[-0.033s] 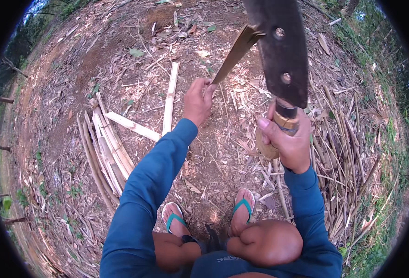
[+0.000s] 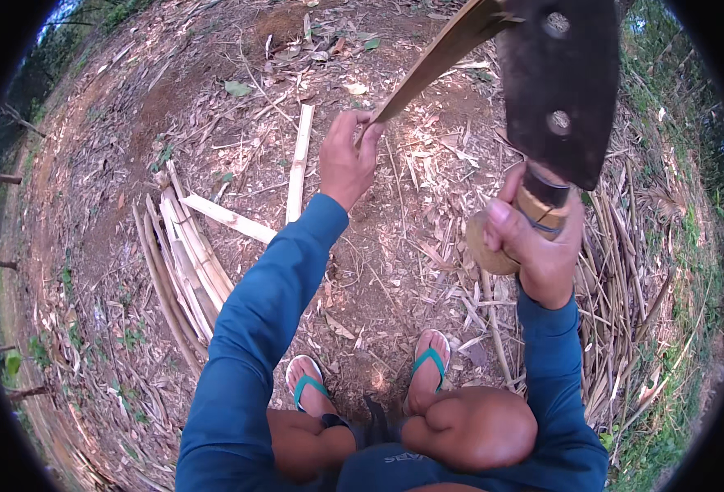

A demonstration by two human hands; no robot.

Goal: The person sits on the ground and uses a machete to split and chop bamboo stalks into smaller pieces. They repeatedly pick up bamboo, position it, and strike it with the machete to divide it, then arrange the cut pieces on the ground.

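Observation:
My right hand (image 2: 549, 252) is closed around the handle of a machete (image 2: 560, 78), fingers wrapped near a dark collar. The broad dark blade has holes in it, and its upper part runs out of the picture. My left hand (image 2: 349, 164) pinches the near end of a flat split-wood slat (image 2: 437, 67), which slants up to the right. In this view the slat's far end meets the blade's left edge; whether the blade is cutting into it, I cannot tell. Below my left hand two pale slats, one upright slat (image 2: 299, 160) and one slanted slat (image 2: 229, 218), lie on the ground.
A bundle of split strips (image 2: 188, 258) lies at my left. At my right is a large heap of thin sticks (image 2: 616, 287). Wood chips and dry leaves cover the soil around my sandalled feet (image 2: 431, 361), with green plants at the right edge.
My right hand and the machete have shifted to the right. The slat's far end has swung up and right with the blade, while my left hand has stayed nearly in place.

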